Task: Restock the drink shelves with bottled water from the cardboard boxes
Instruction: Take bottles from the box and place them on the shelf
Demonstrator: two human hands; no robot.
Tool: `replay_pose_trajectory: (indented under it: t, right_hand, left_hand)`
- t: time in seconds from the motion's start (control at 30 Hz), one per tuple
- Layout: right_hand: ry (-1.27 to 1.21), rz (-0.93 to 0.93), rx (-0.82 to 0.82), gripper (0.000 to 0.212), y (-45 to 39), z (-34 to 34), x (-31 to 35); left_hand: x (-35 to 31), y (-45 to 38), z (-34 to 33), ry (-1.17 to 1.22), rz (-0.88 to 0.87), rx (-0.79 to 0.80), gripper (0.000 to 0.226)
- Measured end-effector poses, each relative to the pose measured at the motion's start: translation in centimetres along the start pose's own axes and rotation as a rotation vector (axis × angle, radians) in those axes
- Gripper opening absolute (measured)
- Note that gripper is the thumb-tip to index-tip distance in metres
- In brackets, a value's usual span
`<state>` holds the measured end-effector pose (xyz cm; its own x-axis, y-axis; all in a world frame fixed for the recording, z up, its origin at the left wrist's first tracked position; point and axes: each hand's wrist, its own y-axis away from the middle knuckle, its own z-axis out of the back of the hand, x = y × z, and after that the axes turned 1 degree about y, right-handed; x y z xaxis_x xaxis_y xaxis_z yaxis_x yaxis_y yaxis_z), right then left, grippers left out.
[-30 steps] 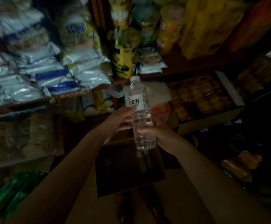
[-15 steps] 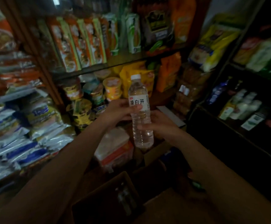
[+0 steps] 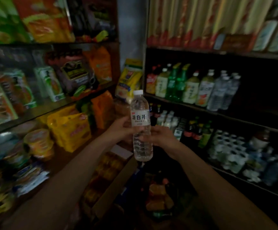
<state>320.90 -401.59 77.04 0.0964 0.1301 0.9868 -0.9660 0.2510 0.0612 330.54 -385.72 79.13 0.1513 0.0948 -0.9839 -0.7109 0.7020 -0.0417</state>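
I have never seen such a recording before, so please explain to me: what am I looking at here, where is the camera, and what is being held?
There is no machine here. A person wears one wide-angle camera on the head, looking forward and down, so you see their own two bare arms reaching out from the bottom of the picture.

Both hands hold one clear water bottle with a white cap, upright, in front of the body. The left hand grips it at the label; the right hand grips it just below.

The place is a dim small shop. On the right, dark drink shelves carry green and yellow bottles and a few clear water bottles. On the left, shelves hold snack packets and cup noodles. Below the hands, an open cardboard box holds packaged goods.
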Motion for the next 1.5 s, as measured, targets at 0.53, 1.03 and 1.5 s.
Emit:
replay_pose_trajectory:
  t: [0.53,1.03,1.5]
  right_hand:
    - [0.098,-0.011,-0.344,0.038,2.1,23.8,-2.7]
    - [0.268,0.003,-0.545,0.031,-7.7,37.7,-5.6]
    - [0.409,-0.007,-0.56,0.042,-14.2,49.6,-9.0]
  left_hand:
    - [-4.3,-16.2,-21.8,0.048,-0.104,0.299,0.044]
    - [-4.0,-33.6,-30.1,-0.026,-0.18,0.373,0.058]
    - [-2.7,-44.0,-38.1,-0.164,-0.263,0.241,0.056]
